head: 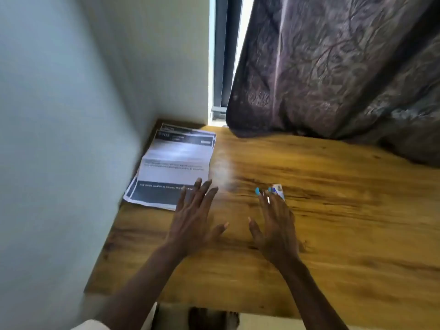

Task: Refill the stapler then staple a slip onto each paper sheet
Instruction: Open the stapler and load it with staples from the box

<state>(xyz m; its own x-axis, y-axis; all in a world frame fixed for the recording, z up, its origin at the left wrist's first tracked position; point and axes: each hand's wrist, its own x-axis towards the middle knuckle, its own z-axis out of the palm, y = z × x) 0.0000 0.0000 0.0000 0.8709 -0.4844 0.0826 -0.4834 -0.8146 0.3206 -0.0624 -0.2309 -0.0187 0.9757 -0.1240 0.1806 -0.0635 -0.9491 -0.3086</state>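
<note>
Left hand point(192, 220) and right hand point(276, 225) hover spread, holding nothing. Papers point(176, 163) lie just past the left fingertips. A blurred blue-white packet point(277, 189) at the right's could skid away under a hasty grab.

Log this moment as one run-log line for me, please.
left hand: open, fingertips over paper sheets | right hand: open, fingertips at small blue-white item | stapler: not in view

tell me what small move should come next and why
Probably the right hand should close on the small blue and white box just ahead of it, perhaps the staples: both hands are open and empty, and the left hand is at the paper sheets' edge.
</note>
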